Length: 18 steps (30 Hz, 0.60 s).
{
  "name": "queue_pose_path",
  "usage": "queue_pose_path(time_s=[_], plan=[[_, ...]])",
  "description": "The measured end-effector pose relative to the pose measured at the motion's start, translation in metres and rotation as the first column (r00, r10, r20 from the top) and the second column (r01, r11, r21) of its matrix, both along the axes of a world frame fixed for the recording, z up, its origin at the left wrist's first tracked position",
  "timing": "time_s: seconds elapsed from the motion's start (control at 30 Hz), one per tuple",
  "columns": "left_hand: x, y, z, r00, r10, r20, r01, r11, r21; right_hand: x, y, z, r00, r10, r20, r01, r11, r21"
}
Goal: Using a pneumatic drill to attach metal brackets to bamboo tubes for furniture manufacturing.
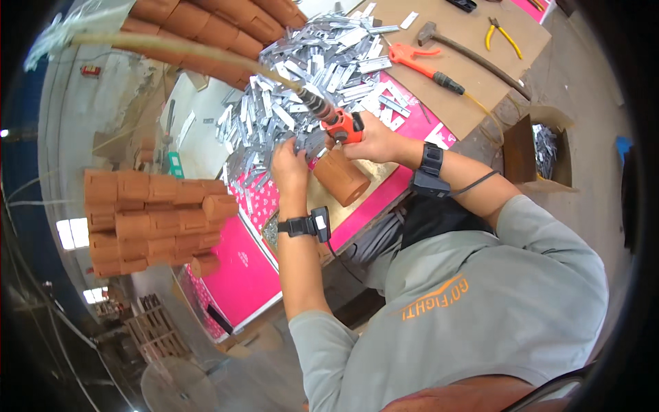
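Head view: I've got my right hand (371, 141) wrapped tight around an orange power tool (343, 126), its hose running up and away, tip pressed down at the top of a brown cylindrical block (341, 176) lying tilted on the pink-topped bench (250, 271). My left hand (290, 163) sits just beside it, fingers curled into the heap of small grey metal plates (309, 75); whether they pinch one I cannot tell. I judge this the fastening step, a plate being fixed to the block; next I'd need the tool held square and the block steadied.

Counting: one tool in hand, one block under it, plates past counting. Far bench: one orange air gun (420, 62), one hammer (473, 56), one yellow pliers (502, 33). Stacked brown blocks (154, 220) stand left, too many to count.
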<state>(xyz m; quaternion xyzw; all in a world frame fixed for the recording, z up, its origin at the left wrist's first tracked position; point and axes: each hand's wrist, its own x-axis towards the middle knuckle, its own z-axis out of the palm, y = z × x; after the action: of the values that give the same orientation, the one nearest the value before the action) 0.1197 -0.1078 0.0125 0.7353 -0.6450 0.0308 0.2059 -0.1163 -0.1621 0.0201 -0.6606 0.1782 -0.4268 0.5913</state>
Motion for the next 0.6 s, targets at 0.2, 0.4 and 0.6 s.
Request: queue_pose_path(time_s=[0.2, 0.4, 0.6], plan=[[-0.007, 0.013, 0.008, 0.892, 0.185, -0.412, -0.199, 0.980, 0.010, -0.005, 0.004, 0.011, 1.000, 0.013, 0.026, -0.013, 1.000, -0.015], [-0.032, 0.018, 0.039, 0.346, -0.044, -0.937, -0.128, 0.987, -0.093, -0.002, 0.003, 0.010, 0.999, 0.027, 0.023, -0.026, 1.000, -0.017], [-0.043, 0.007, 0.031, 0.420, 0.056, -0.906, -0.028, 0.998, 0.048, 0.000, 0.003, 0.011, 0.997, 0.054, 0.053, -0.057, 0.997, 0.052]])
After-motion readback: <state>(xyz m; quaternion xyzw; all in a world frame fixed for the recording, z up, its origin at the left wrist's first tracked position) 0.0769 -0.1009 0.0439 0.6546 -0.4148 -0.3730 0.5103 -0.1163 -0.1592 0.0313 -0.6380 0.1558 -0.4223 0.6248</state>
